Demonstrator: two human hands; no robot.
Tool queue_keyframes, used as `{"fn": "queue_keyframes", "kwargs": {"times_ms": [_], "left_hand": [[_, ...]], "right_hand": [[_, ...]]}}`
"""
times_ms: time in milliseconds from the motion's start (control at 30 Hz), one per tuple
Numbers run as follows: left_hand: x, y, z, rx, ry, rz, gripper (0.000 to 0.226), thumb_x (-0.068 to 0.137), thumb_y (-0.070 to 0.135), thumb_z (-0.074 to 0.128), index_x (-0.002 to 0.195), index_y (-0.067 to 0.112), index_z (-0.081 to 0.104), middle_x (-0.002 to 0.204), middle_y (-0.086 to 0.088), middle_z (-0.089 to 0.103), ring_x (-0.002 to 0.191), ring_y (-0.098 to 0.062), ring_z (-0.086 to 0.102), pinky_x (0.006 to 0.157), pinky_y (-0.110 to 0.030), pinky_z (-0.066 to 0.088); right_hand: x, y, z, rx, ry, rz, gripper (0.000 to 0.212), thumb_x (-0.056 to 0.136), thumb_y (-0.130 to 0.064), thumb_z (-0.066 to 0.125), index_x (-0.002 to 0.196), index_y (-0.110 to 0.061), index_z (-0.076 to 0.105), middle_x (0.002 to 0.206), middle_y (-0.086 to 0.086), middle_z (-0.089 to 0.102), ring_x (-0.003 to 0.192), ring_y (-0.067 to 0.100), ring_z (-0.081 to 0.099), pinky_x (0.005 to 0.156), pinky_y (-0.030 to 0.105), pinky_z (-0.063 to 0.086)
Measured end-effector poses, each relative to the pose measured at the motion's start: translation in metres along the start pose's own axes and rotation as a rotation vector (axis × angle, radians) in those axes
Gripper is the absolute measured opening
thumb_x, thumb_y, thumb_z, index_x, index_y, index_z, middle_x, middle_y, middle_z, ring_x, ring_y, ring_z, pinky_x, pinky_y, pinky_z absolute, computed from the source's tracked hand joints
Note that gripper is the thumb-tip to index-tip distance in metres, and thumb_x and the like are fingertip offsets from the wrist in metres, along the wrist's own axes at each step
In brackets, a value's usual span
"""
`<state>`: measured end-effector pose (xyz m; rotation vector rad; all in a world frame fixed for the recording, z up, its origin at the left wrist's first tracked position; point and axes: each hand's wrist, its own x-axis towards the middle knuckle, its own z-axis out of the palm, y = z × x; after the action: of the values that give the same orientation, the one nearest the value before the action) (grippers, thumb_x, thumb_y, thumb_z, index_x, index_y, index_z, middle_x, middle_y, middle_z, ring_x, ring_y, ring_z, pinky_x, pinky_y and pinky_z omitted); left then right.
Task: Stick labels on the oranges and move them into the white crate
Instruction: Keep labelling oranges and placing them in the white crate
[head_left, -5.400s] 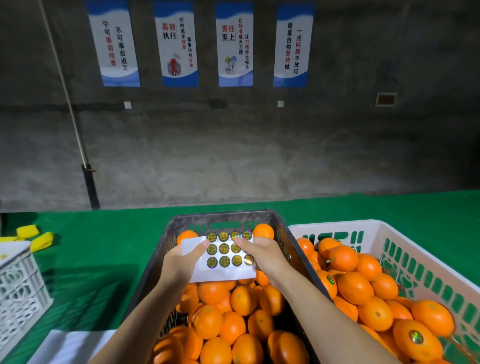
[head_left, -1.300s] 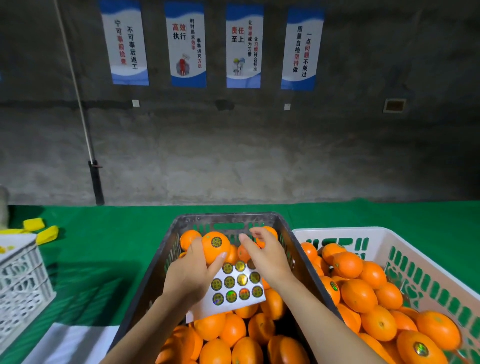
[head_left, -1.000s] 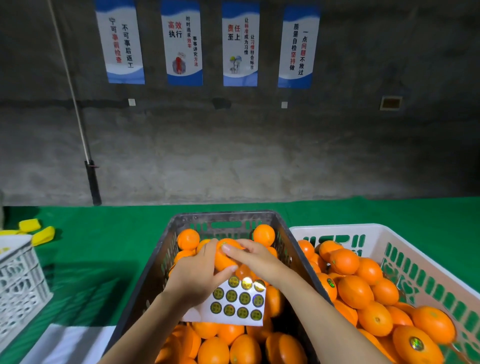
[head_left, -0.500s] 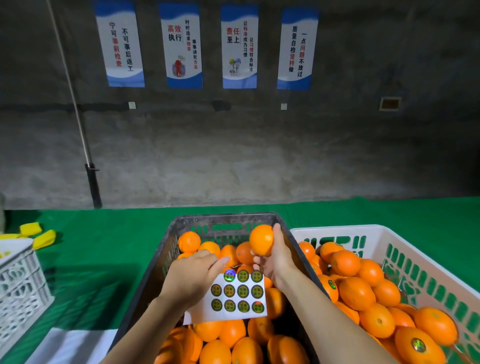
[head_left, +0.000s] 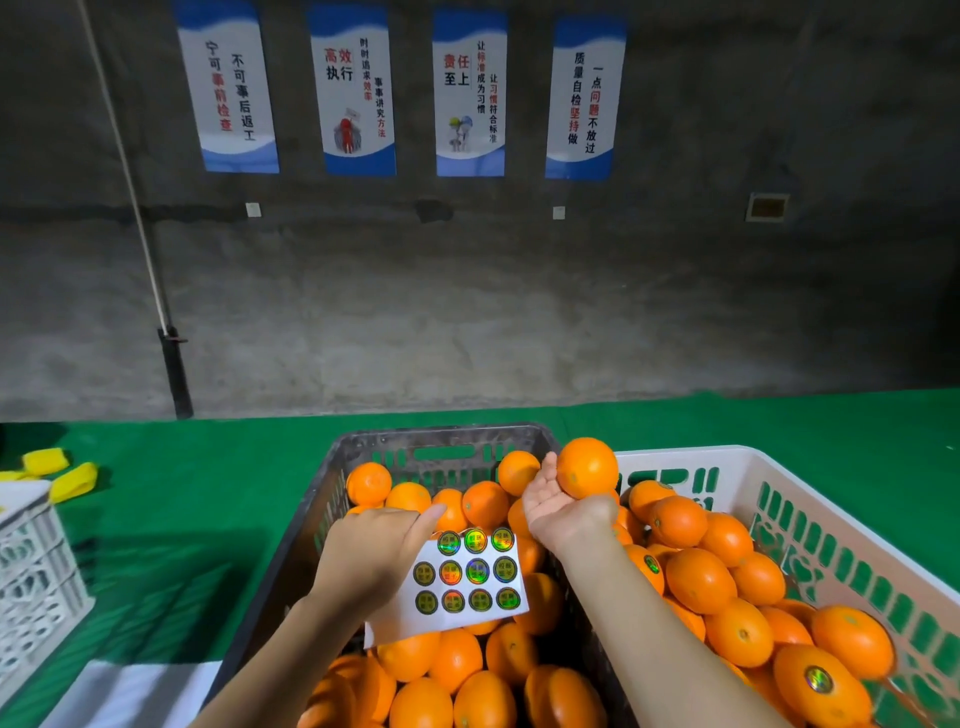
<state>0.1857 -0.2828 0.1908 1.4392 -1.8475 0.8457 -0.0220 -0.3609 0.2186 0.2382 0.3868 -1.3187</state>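
Left grip (head_left: 374, 558), nearest the viewer, pinches the upper left corner of the label sheet (head_left: 470, 577) and holds it flat above the fruit piled in the dark crate (head_left: 441, 441). Eleven round holographic labels show on the sheet.

Right grip (head_left: 563, 506), just beyond, is turned palm up and clamped on one orange (head_left: 588, 467). The fruit rides on fingers hidden behind it, with the thumb at its left side. It hangs above the line where the dark crate's right wall meets the white crate (head_left: 675, 457), clear of both piles. No label shows on the face turned to the camera, so whether one is stuck on cannot be told.

The step in hand appears to be the transfer. It is done well by carrying the orange fully past the white rim and lowering it until it touches the pile. It should be seated in a hollow between neighbours, not dropped, because the heap is high and a loose fruit could roll. Label side up, as on the labelled orange (head_left: 821, 686) at the near right, would aid checking. The sheet should stay level and off the fruit.

Both crates stand side by side toward the near edge of the bench (head_left: 208, 493), the white one nearer the right edge. A small white crate (head_left: 31, 571) sits at the left edge, with yellow objects (head_left: 75, 480) beyond it. Posters (head_left: 470, 93) hang on the wall past the far edge.
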Motion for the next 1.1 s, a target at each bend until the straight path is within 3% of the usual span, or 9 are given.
{"fn": "queue_keyframes", "kwargs": {"times_ms": [167, 267, 367, 533, 667, 767, 867, 967, 1100], "left_hand": [[0.002, -0.002, -0.002, 0.013, -0.148, 0.121, 0.044, 0.069, 0.02, 0.087, 0.059, 0.02, 0.043, 0.043, 0.006, 0.028, 0.04, -0.01, 0.019, 0.032, -0.016, 0.023], [0.002, -0.002, -0.003, -0.017, -0.23, 0.117, 0.051, 0.053, 0.017, 0.095, 0.063, 0.022, 0.045, 0.04, 0.006, 0.037, 0.031, -0.011, 0.032, 0.033, -0.015, 0.022], [0.002, -0.002, -0.004, 0.015, -0.187, 0.107, 0.047, 0.068, 0.025, 0.087, 0.054, 0.015, 0.043, 0.038, 0.005, 0.032, 0.03, -0.012, 0.029, 0.035, -0.015, 0.019], [0.001, -0.002, -0.005, 0.001, -0.177, -0.005, 0.056, 0.106, 0.047, 0.013, 0.056, 0.023, 0.02, 0.046, 0.009, 0.019, 0.032, -0.013, 0.029, 0.032, -0.02, 0.023], [0.0, -0.003, -0.005, 0.094, -0.269, 0.028, 0.054, 0.101, 0.037, 0.05, 0.052, 0.026, 0.03, 0.037, 0.004, 0.032, 0.028, -0.017, 0.034, 0.03, -0.02, 0.026], [0.0, -0.006, -0.003, 0.149, -0.325, -0.03, 0.055, 0.056, 0.013, 0.095, 0.055, 0.024, 0.041, 0.038, 0.003, 0.026, 0.028, -0.017, 0.022, 0.032, -0.017, 0.025], [-0.003, -0.009, -0.002, 0.235, -0.377, -0.093, 0.016, 0.079, 0.017, 0.081, 0.09, 0.013, 0.07, 0.049, -0.004, 0.049, 0.035, -0.02, 0.042, 0.038, -0.023, 0.032], [-0.006, -0.013, 0.005, 0.305, -0.449, -0.133, 0.032, 0.106, 0.027, 0.034, 0.133, 0.018, 0.05, 0.082, -0.005, 0.063, 0.067, -0.024, 0.062, 0.054, -0.029, 0.042], [-0.001, -0.01, 0.004, 0.269, -0.52, -0.212, 0.033, 0.108, 0.03, 0.026, 0.135, 0.023, 0.044, 0.091, -0.004, 0.063, 0.078, -0.023, 0.064, 0.06, -0.03, 0.047]], "right_hand": [[0.0, 0.005, -0.004, 0.094, -0.067, -0.039, 0.07, 0.099, -0.064, 0.022, 0.11, -0.005, 0.058, 0.089, 0.016, 0.075, 0.095, 0.032, 0.066, 0.074, 0.04, 0.051], [-0.002, 0.006, -0.004, 0.123, -0.082, -0.066, 0.066, 0.1, -0.06, 0.022, 0.109, -0.006, 0.059, 0.101, 0.013, 0.072, 0.089, 0.028, 0.067, 0.074, 0.037, 0.051], [-0.001, 0.007, -0.003, 0.105, -0.088, -0.1, 0.06, 0.102, -0.05, 0.022, 0.105, -0.006, 0.062, 0.1, 0.01, 0.071, 0.086, 0.024, 0.065, 0.072, 0.034, 0.05], [0.007, 0.006, -0.007, -0.124, -0.091, -0.112, 0.054, 0.106, -0.04, 0.023, 0.1, -0.006, 0.064, 0.101, 0.01, 0.066, 0.09, 0.023, 0.063, 0.067, 0.035, 0.048], [0.01, 0.008, -0.007, -0.832, -0.05, -0.175, 0.048, 0.105, -0.04, 0.032, 0.1, -0.009, 0.068, 0.085, 0.009, 0.075, 0.095, 0.029, 0.066, 0.081, 0.036, 0.045], [0.003, 0.02, -0.006, -1.423, -0.168, -0.146, 0.04, 0.098, -0.049, 0.046, 0.112, -0.02, 0.07, 0.089, 0.001, 0.077, 0.092, 0.02, 0.066, 0.086, 0.038, 0.045], [0.0, 0.031, -0.011, -1.62, -0.33, 0.068, 0.042, 0.089, -0.054, 0.062, 0.116, -0.023, 0.068, 0.109, 0.005, 0.075, 0.107, 0.029, 0.067, 0.093, 0.042, 0.051], [0.002, 0.032, -0.017, -1.673, -0.427, 0.121, 0.037, 0.085, -0.033, 0.077, 0.11, -0.01, 0.066, 0.112, 0.015, 0.074, 0.109, 0.035, 0.069, 0.097, 0.048, 0.052], [0.008, 0.033, -0.022, -1.567, -0.429, 0.049, 0.029, 0.084, -0.011, 0.077, 0.112, -0.003, 0.073, 0.106, 0.016, 0.075, 0.102, 0.034, 0.072, 0.092, 0.046, 0.057]]}}
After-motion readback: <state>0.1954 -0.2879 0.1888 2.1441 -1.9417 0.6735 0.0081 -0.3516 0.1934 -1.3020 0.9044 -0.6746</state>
